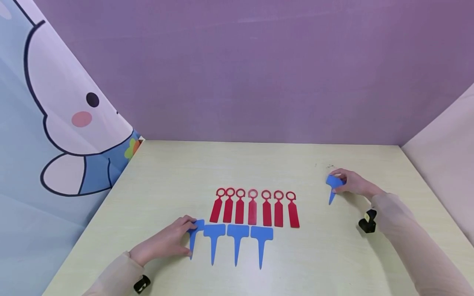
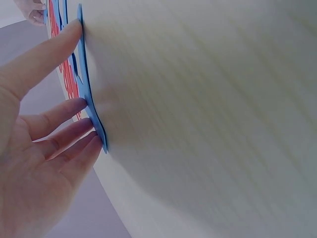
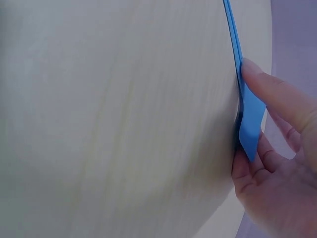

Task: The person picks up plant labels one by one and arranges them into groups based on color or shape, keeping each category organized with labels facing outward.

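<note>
Toward the near left of the table, my left hand (image 1: 168,240) touches a blue T-shaped plant label (image 1: 196,225). In the left wrist view the thumb (image 2: 69,37) rests by its stem, the fingertips along its head, spread well apart. Three more blue plant labels (image 1: 238,231) continue the row to the right, stems toward me. At the far right, my right hand (image 1: 352,183) pinches another blue plant label (image 1: 333,181), its stem pointing toward me. In the right wrist view, the thumb (image 3: 272,91) lies over this label (image 3: 251,124) and the fingers curl behind its head.
Several red ring-topped tags (image 1: 252,211) lie in a row just beyond the blue labels, rings away from me. The pale wooden table (image 1: 177,164) ends at a purple wall (image 1: 259,82). A cartoon-printed cloth (image 1: 74,123) hangs at the left, a pale panel (image 1: 444,156) at the right.
</note>
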`<state>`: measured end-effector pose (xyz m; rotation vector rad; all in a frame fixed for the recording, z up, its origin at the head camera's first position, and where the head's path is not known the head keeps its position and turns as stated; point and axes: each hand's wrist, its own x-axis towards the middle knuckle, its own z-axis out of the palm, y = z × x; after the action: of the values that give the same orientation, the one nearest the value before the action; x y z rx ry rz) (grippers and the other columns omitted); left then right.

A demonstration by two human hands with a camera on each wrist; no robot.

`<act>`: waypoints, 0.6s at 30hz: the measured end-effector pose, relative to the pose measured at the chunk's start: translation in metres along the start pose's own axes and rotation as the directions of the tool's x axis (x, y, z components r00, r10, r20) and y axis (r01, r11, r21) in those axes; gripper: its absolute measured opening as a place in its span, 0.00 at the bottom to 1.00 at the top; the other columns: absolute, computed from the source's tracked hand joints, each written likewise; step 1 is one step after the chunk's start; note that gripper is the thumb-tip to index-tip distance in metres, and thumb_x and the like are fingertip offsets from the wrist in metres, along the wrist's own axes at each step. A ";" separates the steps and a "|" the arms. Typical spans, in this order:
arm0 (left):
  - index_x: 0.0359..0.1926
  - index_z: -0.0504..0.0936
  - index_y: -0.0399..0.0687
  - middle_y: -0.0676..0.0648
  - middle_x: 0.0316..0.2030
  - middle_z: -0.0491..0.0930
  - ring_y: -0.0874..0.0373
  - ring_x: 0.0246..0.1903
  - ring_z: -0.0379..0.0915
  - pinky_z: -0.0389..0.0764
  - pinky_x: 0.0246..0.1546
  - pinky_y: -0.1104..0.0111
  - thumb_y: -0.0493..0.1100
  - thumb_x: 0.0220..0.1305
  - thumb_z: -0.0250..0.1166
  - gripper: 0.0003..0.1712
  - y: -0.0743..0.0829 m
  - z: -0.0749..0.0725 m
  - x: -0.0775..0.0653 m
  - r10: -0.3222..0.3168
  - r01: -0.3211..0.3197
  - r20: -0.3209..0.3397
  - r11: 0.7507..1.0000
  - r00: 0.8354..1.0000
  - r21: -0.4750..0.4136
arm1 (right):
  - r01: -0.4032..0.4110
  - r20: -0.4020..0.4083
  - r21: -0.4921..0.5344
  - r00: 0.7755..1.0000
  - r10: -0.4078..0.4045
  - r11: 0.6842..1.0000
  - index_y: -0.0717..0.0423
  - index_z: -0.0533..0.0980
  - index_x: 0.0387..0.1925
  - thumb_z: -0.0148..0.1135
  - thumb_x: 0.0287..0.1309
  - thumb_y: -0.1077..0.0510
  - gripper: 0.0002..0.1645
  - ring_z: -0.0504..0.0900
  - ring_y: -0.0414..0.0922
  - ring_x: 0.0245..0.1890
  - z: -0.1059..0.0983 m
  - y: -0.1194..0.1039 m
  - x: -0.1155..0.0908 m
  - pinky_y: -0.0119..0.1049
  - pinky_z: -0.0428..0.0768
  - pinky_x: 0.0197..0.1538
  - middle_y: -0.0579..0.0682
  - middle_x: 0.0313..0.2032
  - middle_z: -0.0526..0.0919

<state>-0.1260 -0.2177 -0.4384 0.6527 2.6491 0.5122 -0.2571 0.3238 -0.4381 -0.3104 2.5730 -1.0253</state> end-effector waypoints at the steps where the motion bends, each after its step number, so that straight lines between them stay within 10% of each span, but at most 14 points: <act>1: 0.50 0.72 0.37 0.43 0.53 0.65 0.50 0.53 0.63 0.69 0.52 0.58 0.49 0.39 0.73 0.36 0.000 0.000 0.000 -0.003 0.003 0.000 1.000 1.000 0.002 | -0.007 -0.004 0.000 1.000 0.007 1.000 0.68 0.63 0.53 0.66 0.45 0.59 0.35 0.67 0.58 0.43 0.000 0.000 0.000 0.51 0.69 0.47 0.71 0.45 0.67; 18: 0.50 0.72 0.37 0.43 0.53 0.65 0.50 0.53 0.63 0.68 0.52 0.57 0.48 0.39 0.73 0.37 0.004 -0.002 -0.002 -0.019 0.019 0.003 1.000 1.000 -0.002 | -0.047 -0.115 0.016 0.992 0.049 0.999 0.71 0.66 0.54 0.56 0.56 0.60 0.26 0.64 0.64 0.52 0.001 -0.001 -0.008 0.54 0.65 0.53 0.72 0.53 0.65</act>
<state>-0.1241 -0.2157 -0.4344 0.6268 2.6495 0.5080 -0.2490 0.3252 -0.4367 -0.1901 2.6612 -1.0716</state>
